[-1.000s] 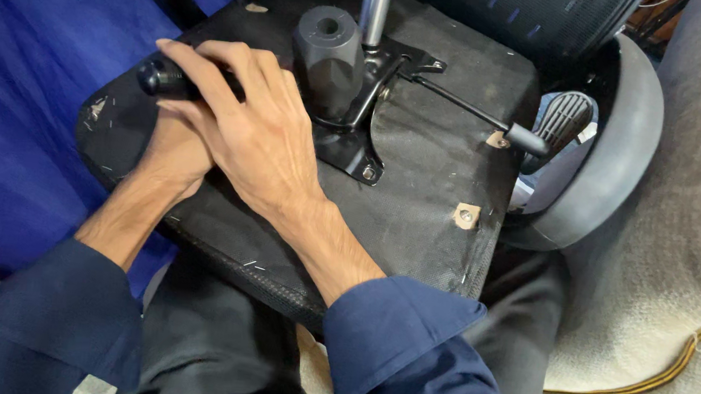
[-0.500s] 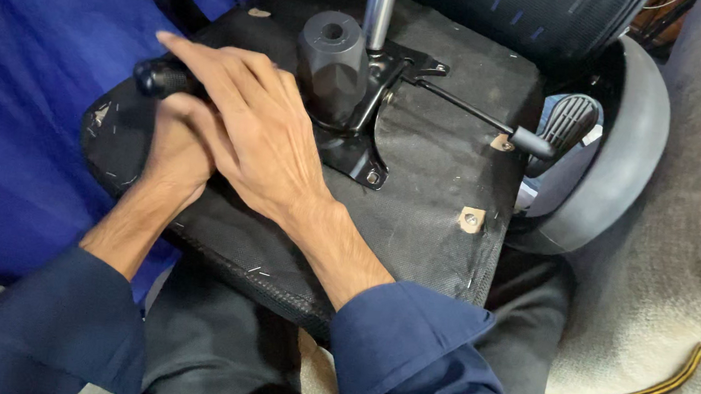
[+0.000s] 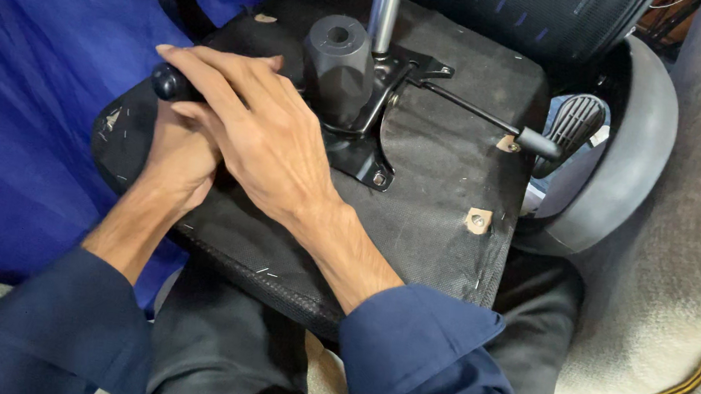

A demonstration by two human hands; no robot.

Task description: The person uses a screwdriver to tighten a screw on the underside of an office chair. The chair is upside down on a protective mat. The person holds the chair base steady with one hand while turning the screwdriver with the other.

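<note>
An upturned black office chair seat (image 3: 443, 214) lies across my lap, underside up. A black metal mechanism plate (image 3: 359, 155) is bolted to it, with a black plastic cylinder (image 3: 338, 63) and a silver gas tube (image 3: 386, 8) rising from it. My left hand (image 3: 170, 162) curls around the left lever, whose round black knob (image 3: 166, 82) sticks out past it. My right hand (image 3: 262, 137) lies flat over the left hand and the lever, fingers straight and pointing left. It covers most of the left fingers.
A second lever with a black grip (image 3: 537, 143) juts out to the right of the plate. A grey armrest loop (image 3: 633, 156) curves at the right. Blue fabric (image 3: 25, 106) hangs at the left, and beige cloth (image 3: 685, 281) with a yellow cord lies at the right.
Both hands stay stacked on the left lever. The right fingers have slid slightly further left over the knob.
</note>
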